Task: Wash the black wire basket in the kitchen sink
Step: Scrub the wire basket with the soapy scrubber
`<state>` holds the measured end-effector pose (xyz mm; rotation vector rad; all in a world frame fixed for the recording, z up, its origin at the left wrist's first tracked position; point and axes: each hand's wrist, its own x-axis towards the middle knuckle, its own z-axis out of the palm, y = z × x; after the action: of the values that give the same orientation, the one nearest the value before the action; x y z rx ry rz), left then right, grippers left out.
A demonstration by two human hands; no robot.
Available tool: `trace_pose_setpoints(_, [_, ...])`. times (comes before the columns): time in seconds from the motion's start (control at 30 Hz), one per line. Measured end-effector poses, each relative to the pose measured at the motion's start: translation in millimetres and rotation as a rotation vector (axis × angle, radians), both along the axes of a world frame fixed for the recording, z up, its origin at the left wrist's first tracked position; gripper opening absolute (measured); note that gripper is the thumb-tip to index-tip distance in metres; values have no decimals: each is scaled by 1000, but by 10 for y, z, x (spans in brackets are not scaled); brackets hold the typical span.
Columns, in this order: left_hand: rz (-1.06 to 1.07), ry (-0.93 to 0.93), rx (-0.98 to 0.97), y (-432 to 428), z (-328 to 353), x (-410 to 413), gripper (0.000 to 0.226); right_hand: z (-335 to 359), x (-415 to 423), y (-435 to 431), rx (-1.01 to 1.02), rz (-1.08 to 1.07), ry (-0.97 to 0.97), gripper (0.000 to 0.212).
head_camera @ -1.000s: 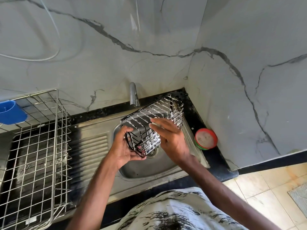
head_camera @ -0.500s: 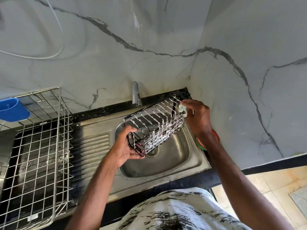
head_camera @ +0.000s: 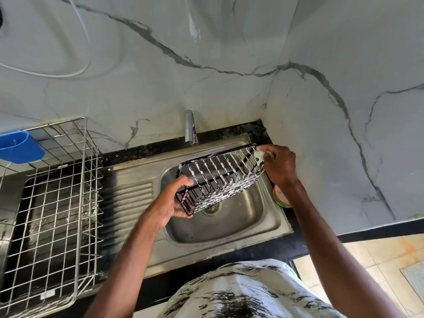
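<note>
The black wire basket [head_camera: 220, 177], streaked with white soap foam, hangs tilted on its side over the steel sink [head_camera: 270, 221]. My left hand [head_camera: 171, 203] grips its near left end, thumb on top. My right hand [head_camera: 278, 166] pinches a small soapy scrubber [head_camera: 260, 157] against the basket's far right corner. The tap [head_camera: 191, 128] stands behind the basin, and no water shows at its spout.
A large steel wire dish rack [head_camera: 52, 210] sits on the drainboard to the left, with a blue plastic cup [head_camera: 19, 145] hooked on its back. A round red-and-green container [head_camera: 283, 196] lies on the counter right of the sink, partly behind my right wrist. Marble walls close the corner.
My right hand left the basket's near side, went to its far right corner and now holds the scrubber there. The basket's right end has swung outward. My left hand keeps its grip.
</note>
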<state>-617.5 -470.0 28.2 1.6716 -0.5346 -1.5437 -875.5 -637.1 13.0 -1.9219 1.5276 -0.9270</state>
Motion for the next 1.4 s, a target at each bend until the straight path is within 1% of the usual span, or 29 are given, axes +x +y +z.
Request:
trace_pose_setpoints(0.07, [8, -4, 8, 5, -44, 36, 76, -4, -39, -28, 125, -9, 8, 25])
trace_pose_setpoints(0.2, [35, 8, -1, 41, -132, 140, 79, -11, -104, -118, 363, 42, -2, 21])
trace_pose_setpoints(0.27, [34, 18, -8, 54, -160, 172, 78, 9, -97, -139, 391, 39, -12, 20])
trace_pose_setpoints(0.33, [34, 30, -16, 71, -189, 200, 77, 40, -104, -171, 382, 17, 18, 19])
trace_pose_setpoints(0.4, [46, 55, -30, 97, -211, 237, 77, 41, -116, -224, 466, 37, 11, 22])
trace_pose_setpoints(0.5, [80, 79, -35, 140, -263, 325, 89, 143, -103, -230, 699, 116, -161, 26])
trace_pose_setpoints(0.53, [86, 88, -43, 151, -284, 358, 93, 198, -86, -211, 735, 125, -196, 26])
trace_pose_setpoints(0.57, [89, 95, -50, 168, -296, 384, 91, 239, -73, -195, 761, 130, -236, 26])
trace_pose_setpoints(0.67, [97, 133, -67, 194, -350, 415, 81, 348, -22, -150, 801, 135, -337, 25])
trace_pose_setpoints(0.77, [93, 185, -89, 196, -406, 418, 62, 356, 1, -166, 821, 150, -360, 22])
trace_pose_setpoints(0.9, [214, 231, -59, 168, -487, 411, 58, 428, 13, -151, 862, 187, -421, 25])
trace_pose_setpoints(1.0, [328, 267, -9, 137, -558, 364, 56, 557, 59, -54, 883, 225, -512, 23])
trace_pose_setpoints(1.1, [399, 342, 57, 121, -618, 290, 53, 648, 168, 42, 864, 256, -558, 19])
trace_pose_setpoints(1.2, [423, 352, 153, 125, -694, 211, 42, 707, 318, 152, 814, 255, -515, 14])
trace_pose_setpoints(1.27, [427, 324, 212, 147, -763, 173, 42, 706, 399, 211, 792, 231, -486, 15])
trace_pose_setpoints(1.33, [440, 244, 264, 150, -801, 140, 42, 664, 482, 272, 760, 218, -431, 18])
trace_pose_setpoints(1.4, [393, 143, 268, 132, -753, 38, 45, 597, 556, 357, 731, 241, -347, 16])
